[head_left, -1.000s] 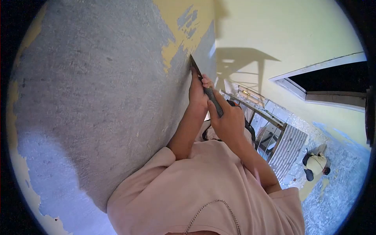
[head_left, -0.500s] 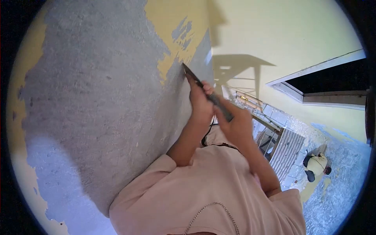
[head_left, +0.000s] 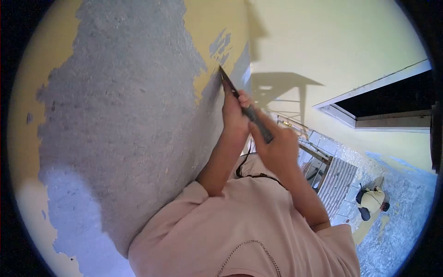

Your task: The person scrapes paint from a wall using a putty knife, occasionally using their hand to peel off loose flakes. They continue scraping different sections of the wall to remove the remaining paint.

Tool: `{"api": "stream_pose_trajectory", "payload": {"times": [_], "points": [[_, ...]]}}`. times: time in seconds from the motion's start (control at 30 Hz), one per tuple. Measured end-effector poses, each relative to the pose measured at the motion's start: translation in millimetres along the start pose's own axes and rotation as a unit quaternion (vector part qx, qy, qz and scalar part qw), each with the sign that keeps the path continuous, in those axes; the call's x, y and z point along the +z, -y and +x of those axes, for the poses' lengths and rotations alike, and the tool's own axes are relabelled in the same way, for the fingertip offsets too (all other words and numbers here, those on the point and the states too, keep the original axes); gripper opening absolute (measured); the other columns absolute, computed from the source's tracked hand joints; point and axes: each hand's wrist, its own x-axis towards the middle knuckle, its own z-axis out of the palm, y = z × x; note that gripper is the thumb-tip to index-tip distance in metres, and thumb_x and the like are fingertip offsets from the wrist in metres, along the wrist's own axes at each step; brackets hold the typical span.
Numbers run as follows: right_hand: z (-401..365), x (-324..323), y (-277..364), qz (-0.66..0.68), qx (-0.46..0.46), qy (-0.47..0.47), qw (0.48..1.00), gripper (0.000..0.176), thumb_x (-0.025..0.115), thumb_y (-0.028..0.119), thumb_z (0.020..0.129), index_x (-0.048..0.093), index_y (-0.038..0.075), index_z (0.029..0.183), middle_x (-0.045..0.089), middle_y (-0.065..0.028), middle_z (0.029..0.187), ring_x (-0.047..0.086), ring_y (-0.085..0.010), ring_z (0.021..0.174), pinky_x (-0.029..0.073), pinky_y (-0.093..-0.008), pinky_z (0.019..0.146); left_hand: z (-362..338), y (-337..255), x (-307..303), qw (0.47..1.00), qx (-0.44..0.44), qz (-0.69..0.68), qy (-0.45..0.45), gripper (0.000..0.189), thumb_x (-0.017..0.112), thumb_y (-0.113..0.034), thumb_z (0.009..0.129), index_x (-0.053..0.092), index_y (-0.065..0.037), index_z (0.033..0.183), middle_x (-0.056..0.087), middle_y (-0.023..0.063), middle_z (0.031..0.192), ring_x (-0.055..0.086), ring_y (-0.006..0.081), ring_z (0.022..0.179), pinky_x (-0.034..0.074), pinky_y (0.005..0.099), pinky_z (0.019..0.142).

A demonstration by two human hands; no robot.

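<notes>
Centrally, at the near edge of the head view, a pale pink shirt and a chain necklace fill the lower area. Forward of the shirt, the right hand is closed around the grey handle of the bladed tool; this hand is slightly blurred. The left hand is closed on the tool ahead of it, fingertips wrapped over the dark blade, and covers part of the blade. The tool is tilted, with its pointed end at the wall surface, by the ragged lower border of the yellow coating. Bare grey surface lies to the left of that border, and a second yellow band follows the wall's outer left edge. Below and beyond the right forearm, a metal frame and a corrugated sheet stand over floor tiles; the forearm and shirt block part of this area. Farther off, beside a blue-white mottled surface, is another person in a pale yellow top. On the adjoining pale wall are a frame-shaped shadow and a dark opening with a light-coloured frame.
</notes>
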Motion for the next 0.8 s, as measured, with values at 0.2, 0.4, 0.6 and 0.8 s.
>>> {"api": "stream_pose_trajectory", "payload": {"times": [0.2, 0.4, 0.6, 0.8], "points": [[-1, -2, 9, -0.035, 0.016, 0.022, 0.999, 0.031, 0.060, 0.022, 0.078, 0.061, 0.010, 0.106, 0.055, -0.0182, 0.056, 0.057, -0.0318, 0.050, 0.044, -0.0369, 0.047, 10, -7, -22, 0.989, 0.031, 0.109, 0.096, 0.040, 0.044, -0.046, 0.088, 0.040, -0.015, 0.064, 0.035, -0.0058, 0.049, 0.031, 0.0042, 0.039, 0.024, 0.0206, 0.036], [6, -10, 3, -0.008, -0.028, -0.001, 1.000, 0.036, 0.058, 0.028, 0.079, 0.057, 0.015, 0.112, 0.052, -0.0169, 0.050, 0.055, -0.0318, 0.045, 0.043, -0.0404, 0.044, -1, -11, -8, 0.985, -0.083, -0.089, 0.126, 0.043, 0.043, -0.048, 0.088, 0.037, -0.015, 0.061, 0.033, -0.0058, 0.048, 0.033, 0.0051, 0.041, 0.028, 0.0214, 0.040], [23, -11, -11, 0.004, -0.076, -0.056, 0.996, 0.032, 0.058, 0.029, 0.078, 0.060, 0.019, 0.109, 0.054, -0.0163, 0.051, 0.056, -0.0320, 0.046, 0.045, -0.0394, 0.045, 7, 1, 16, 1.000, -0.002, 0.009, 0.029, 0.042, 0.044, -0.052, 0.086, 0.042, -0.015, 0.068, 0.035, -0.0056, 0.048, 0.033, 0.0050, 0.038, 0.027, 0.0204, 0.037], [25, -24, -7, 0.020, 0.070, 0.027, 0.997, 0.033, 0.063, 0.021, 0.074, 0.062, 0.013, 0.106, 0.056, -0.0165, 0.055, 0.057, -0.0290, 0.048, 0.045, -0.0354, 0.049, 3, 17, 46, 0.995, 0.079, -0.006, -0.053, 0.041, 0.044, -0.051, 0.086, 0.047, -0.012, 0.076, 0.041, -0.0046, 0.052, 0.033, 0.0048, 0.034, 0.027, 0.0179, 0.033]]}}
